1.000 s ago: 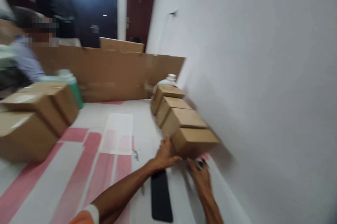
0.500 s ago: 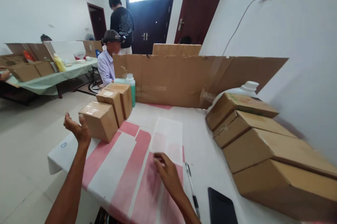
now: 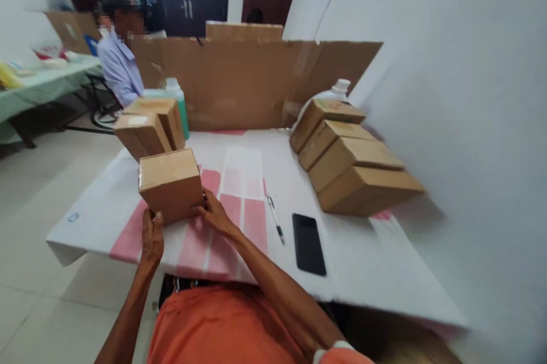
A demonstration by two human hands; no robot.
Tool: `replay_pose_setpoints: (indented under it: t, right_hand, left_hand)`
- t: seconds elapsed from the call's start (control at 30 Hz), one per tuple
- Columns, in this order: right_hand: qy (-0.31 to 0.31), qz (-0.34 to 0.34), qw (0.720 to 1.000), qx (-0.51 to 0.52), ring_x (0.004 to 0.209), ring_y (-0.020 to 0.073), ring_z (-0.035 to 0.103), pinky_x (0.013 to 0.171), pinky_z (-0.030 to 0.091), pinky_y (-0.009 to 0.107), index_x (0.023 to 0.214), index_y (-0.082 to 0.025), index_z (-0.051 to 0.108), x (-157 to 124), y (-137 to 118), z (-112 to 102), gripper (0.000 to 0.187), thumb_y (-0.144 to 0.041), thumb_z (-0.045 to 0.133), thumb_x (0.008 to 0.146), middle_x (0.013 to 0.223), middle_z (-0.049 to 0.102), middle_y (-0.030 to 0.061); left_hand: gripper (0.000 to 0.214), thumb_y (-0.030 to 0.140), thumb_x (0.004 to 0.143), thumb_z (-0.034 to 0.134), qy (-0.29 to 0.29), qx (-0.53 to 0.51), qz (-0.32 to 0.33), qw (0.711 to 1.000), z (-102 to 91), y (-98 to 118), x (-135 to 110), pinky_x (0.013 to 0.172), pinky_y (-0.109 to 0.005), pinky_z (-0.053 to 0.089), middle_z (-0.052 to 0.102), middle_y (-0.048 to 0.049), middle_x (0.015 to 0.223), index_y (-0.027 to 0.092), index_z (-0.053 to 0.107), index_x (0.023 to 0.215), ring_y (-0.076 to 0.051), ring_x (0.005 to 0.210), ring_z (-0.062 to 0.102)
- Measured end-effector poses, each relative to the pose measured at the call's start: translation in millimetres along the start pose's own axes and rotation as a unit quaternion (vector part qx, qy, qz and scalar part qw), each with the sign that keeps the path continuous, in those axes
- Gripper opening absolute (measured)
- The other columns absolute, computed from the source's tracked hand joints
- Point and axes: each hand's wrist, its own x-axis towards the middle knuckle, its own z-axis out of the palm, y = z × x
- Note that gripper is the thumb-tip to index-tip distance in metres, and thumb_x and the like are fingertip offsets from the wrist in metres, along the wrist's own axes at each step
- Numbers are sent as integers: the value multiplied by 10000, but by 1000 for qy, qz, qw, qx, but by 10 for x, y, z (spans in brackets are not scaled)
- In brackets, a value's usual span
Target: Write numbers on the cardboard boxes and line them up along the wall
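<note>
A small taped cardboard box (image 3: pixel 170 182) stands on the white and pink table cover (image 3: pixel 239 221) near the table's left front. My left hand (image 3: pixel 152 234) grips its lower left corner with curled fingers. My right hand (image 3: pixel 216 214) presses against its lower right corner. Two more small boxes (image 3: pixel 149 127) stand just behind it. A row of several brown boxes (image 3: pixel 350 162) leans along the right side by the wall.
A pen (image 3: pixel 274 219) and a black phone (image 3: pixel 308 242) lie right of my hands. A teal bottle (image 3: pixel 177 105), a white jug (image 3: pixel 337 92) and a cardboard screen (image 3: pixel 252 79) stand at the table's back. Another person (image 3: pixel 119 62) sits beyond the screen at left.
Both hands came in from open air and the table top and closed on the nearest small box, which has slid toward the front. The camera tilted down.
</note>
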Motion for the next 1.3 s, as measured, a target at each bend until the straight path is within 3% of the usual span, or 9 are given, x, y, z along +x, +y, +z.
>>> replay_pose_setpoints:
  t: [0.1, 0.2, 0.3, 0.4, 0.53, 0.77, 0.9, 1.1, 1.3]
  right_hand:
    - [34, 40, 999, 14, 1282, 286, 690, 995, 607, 396, 1532, -264, 630, -612, 2, -486, 689, -411, 777, 875, 1506, 679, 101]
    - [100, 57, 993, -14, 1119, 263, 723, 857, 590, 347, 1394, -237, 729, -1078, -138, -852, 532, -491, 745, 927, 1362, 753, 98]
    - [143, 48, 987, -57, 1043, 252, 714, 850, 553, 346, 1332, -208, 769, -1353, -283, -1022, 521, -602, 619, 1026, 1253, 793, 101]
    - [138, 40, 989, -31, 1074, 268, 707, 867, 542, 361, 1358, -194, 760, -1491, -379, -1049, 633, -698, 510, 1067, 1257, 788, 114]
    - [137, 2, 990, 27, 1095, 280, 702, 970, 539, 416, 1367, -228, 762, -1561, -512, -1058, 657, -742, 470, 1079, 1298, 775, 104]
    - [194, -88, 967, 137, 1359, 319, 652, 1200, 483, 495, 1466, -312, 714, -1485, -611, -1180, 564, -675, 482, 1103, 1458, 729, 72]
    - [199, -65, 971, 119, 1411, 319, 630, 1182, 517, 495, 1511, -326, 672, -1450, -571, -1191, 554, -656, 484, 1107, 1547, 675, 75]
    - [189, -21, 973, 130, 1565, 318, 512, 1347, 347, 532, 1561, -304, 629, -1395, -355, -1086, 697, -749, 582, 1027, 1619, 633, 78]
    - [151, 95, 961, 213, 1395, 366, 670, 1172, 555, 539, 1373, -218, 771, -1306, -117, -1034, 959, -993, 466, 898, 1304, 821, 126]
  left_hand:
    - [796, 819, 997, 458, -61, 22, 9, 998, 126, 133, -518, 1093, -527, 533, 658, -165, 1392, 181, 594, 1453, -329, 1246, 639]
    - [845, 819, 960, 529, -126, 33, 31, 991, 220, 348, -831, 1093, -519, 532, 675, -152, 1342, 176, 594, 1504, -327, 1193, 658]
    - [799, 757, 987, 545, -167, 51, 86, 981, 267, 540, -934, 1087, -497, 547, 685, -133, 1267, 178, 597, 1535, -310, 1156, 669]
    - [764, 721, 1038, 479, -169, 78, 138, 973, 254, 653, -902, 1057, -496, 568, 678, -138, 1246, 168, 600, 1551, -304, 1148, 669]
    - [766, 721, 1074, 398, -160, 105, 178, 965, 129, 792, -819, 1100, -512, 544, 639, -144, 1283, 186, 602, 1582, -310, 1229, 634]
    - [805, 806, 1053, 327, -137, 94, 275, 947, 21, 1202, -784, 1229, -516, 448, 532, -132, 1546, 295, 582, 1620, -344, 1468, 501]
    - [736, 742, 1077, 374, -164, 88, 274, 944, 135, 1178, -791, 1242, -511, 450, 514, -138, 1573, 298, 559, 1634, -340, 1491, 485]
    - [698, 705, 1081, 426, -193, 59, 276, 940, 278, 1093, -821, 1280, -533, 430, 489, -143, 1620, 300, 537, 1639, -343, 1539, 457]
    - [706, 637, 1044, 591, -220, 84, 289, 928, 307, 1158, -784, 1274, -528, 437, 447, -134, 1633, 325, 496, 1670, -349, 1550, 440]
